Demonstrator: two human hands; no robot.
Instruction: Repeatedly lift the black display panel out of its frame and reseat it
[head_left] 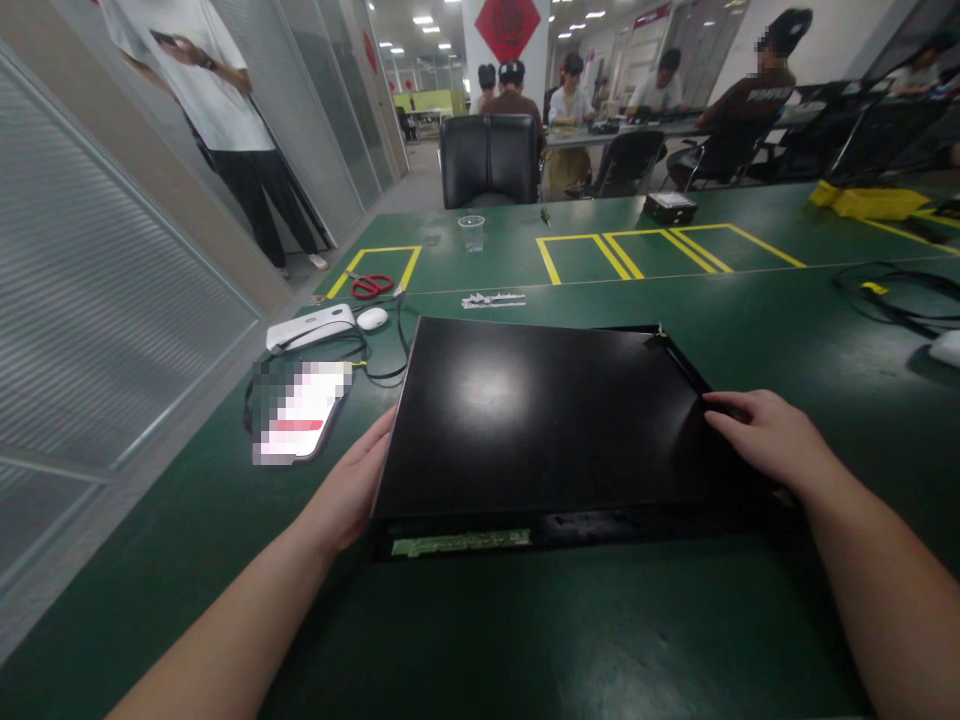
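A flat black panel (525,420) with a glossy face lies over a black frame (686,368) on the green table. The frame shows along the back right and front edges, and a green circuit strip (461,542) is visible at the front. My left hand (360,485) grips the panel's left edge, its fingertips partly hidden behind it. At the right side, my right hand (757,430) has thumb and fingers closed on the frame's edge.
Left of the panel lie a phone (304,410), a white device (311,328), a white mouse (372,319), cables and red scissors (371,287). Behind it are white scraps (493,300) and a clear cup (472,234). A person (202,90) stands at the left.
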